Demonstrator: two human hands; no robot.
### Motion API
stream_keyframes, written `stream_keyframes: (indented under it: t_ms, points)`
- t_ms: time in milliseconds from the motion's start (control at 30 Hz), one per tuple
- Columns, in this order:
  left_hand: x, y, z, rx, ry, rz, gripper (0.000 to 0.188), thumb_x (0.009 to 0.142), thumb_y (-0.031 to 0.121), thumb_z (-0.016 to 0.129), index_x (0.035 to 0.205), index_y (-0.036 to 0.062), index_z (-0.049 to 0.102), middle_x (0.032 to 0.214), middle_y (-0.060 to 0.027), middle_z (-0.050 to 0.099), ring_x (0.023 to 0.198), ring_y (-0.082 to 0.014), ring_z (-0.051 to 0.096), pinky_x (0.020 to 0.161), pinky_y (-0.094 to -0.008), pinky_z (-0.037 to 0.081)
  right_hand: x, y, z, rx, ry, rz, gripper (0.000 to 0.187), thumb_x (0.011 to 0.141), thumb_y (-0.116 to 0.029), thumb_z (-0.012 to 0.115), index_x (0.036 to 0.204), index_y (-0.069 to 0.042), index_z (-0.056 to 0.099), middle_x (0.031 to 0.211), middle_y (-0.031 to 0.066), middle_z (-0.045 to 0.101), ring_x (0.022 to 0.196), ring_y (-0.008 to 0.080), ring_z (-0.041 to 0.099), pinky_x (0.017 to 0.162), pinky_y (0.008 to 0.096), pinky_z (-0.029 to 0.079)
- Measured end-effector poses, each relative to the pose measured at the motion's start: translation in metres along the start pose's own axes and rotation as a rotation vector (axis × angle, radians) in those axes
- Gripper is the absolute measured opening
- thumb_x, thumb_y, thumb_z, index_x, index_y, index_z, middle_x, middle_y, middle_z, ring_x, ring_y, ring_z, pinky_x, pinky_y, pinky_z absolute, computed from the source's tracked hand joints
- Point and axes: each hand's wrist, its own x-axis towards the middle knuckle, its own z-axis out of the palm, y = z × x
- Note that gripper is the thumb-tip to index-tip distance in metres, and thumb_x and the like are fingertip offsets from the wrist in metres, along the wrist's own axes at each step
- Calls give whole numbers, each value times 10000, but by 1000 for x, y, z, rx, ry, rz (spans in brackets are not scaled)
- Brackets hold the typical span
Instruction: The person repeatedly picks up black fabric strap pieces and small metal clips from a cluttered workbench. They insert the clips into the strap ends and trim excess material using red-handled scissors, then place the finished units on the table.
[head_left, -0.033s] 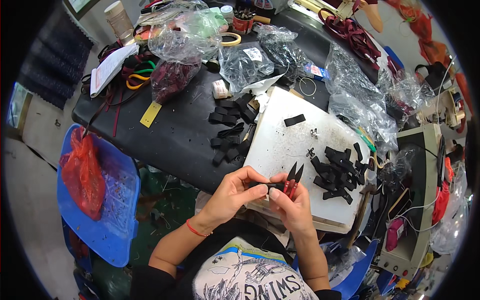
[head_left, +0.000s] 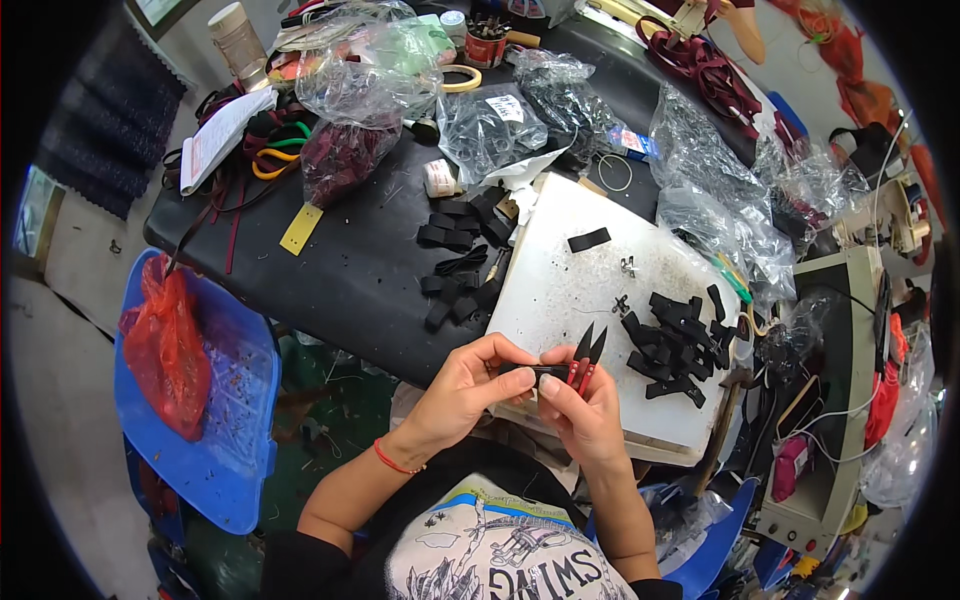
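Both hands meet at the front edge of the white board (head_left: 560, 275). My left hand (head_left: 480, 378) pinches a short black webbing strap (head_left: 513, 371) between thumb and fingers. My right hand (head_left: 585, 412) pinches the other end of it. Tucked in that same hand are red-handled thread snips (head_left: 588, 357), their dark blades pointing away from me and apart. Fingers hide much of the strap. To the right on the board lies a pile of black strap pieces (head_left: 675, 345). A single black piece (head_left: 589, 240) and small metal fittings (head_left: 628, 266) lie farther back.
More black straps (head_left: 455, 290) lie on the dark table (head_left: 350, 270) left of the board. Clear plastic bags (head_left: 490, 125) crowd the back. A blue bin (head_left: 240, 430) with a red bag stands at left. A grey machine housing (head_left: 835, 400) is at right. Someone's arm (head_left: 745, 30) shows top right.
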Motion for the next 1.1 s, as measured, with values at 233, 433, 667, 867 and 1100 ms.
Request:
stream_keyframes:
  t_ms: [233,433,667,867,1100]
  points:
    - [0,1,20,95,129,75,267,924,55,554,1178,-22,526,1126,-95,579,1038,-132,565,924,-294,445,2,3,7,69,68,-68,315,849,-78,669,1103,-59,484,720,-8,537,534,56,475,441,186,334]
    - [1,7,18,323,185,200,296,953,140,543,1192,-36,539,981,-62,641,882,-90,594,814,-246,482,-1,9,6,-273,117,-316,179,883,-73,624,1040,-11,563,805,-29,536,615,20,442,536,180,366]
    - [-9,33,30,640,224,92,312,849,87,678,1129,-15,585,870,-63,645,796,-112,630,701,-255,513,10,-17,2,-242,91,-79,193,889,-168,649,993,-12,603,642,-45,522,504,11,418,444,182,322]
    - [-5,21,29,1096,189,524,315,727,43,757,1020,-3,654,966,-135,678,815,-221,666,735,-287,521,9,-11,12,-213,174,-150,165,891,-176,649,911,-22,592,633,-34,523,501,19,433,429,182,319]
    - [-2,14,23,1425,54,834,361,710,-36,718,1060,4,641,989,-145,648,867,-284,648,771,-326,529,11,-12,14,41,168,-7,152,901,-177,634,858,-46,569,619,-32,489,492,29,406,408,196,281]
